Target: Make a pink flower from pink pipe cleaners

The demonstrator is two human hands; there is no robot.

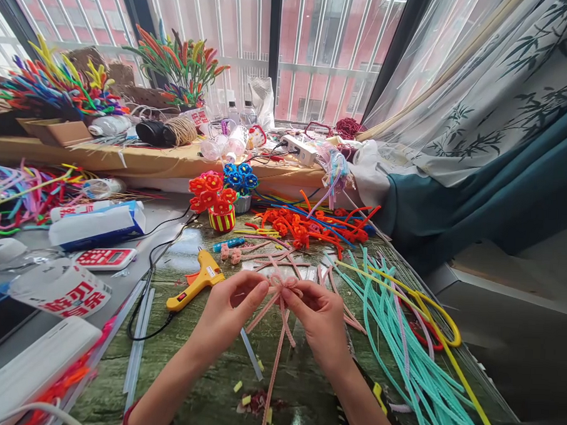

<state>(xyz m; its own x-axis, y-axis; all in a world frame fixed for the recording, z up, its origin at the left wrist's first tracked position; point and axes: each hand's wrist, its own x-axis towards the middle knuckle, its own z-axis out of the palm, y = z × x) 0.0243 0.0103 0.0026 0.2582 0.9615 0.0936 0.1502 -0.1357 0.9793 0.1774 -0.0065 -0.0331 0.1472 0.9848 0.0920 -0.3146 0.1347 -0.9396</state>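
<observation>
Between my two hands is a pink pipe-cleaner flower (280, 286), made of small loops with several long stems hanging down from it. My left hand (235, 304) pinches its left side with thumb and fingers. On the right side, my right hand (317, 311) presses its thumb and fingertips onto the loops. More pink pipe cleaners (281, 262) lie loose on the table just beyond the hands. Two small pink coiled pieces (231, 254) rest near a blue tube (229, 244). A yellow glue gun (196, 282) lies left of my left hand.
Turquoise pipe cleaners (400, 343) spread over the right side. Red pipe-cleaner pieces (306, 226) pile up at the back, beside a striped pot (222, 220) of red flowers. Clear glue sticks (139, 338) and a black cord (143, 256) lie left. A windowsill (154, 160) holds bundles and bottles.
</observation>
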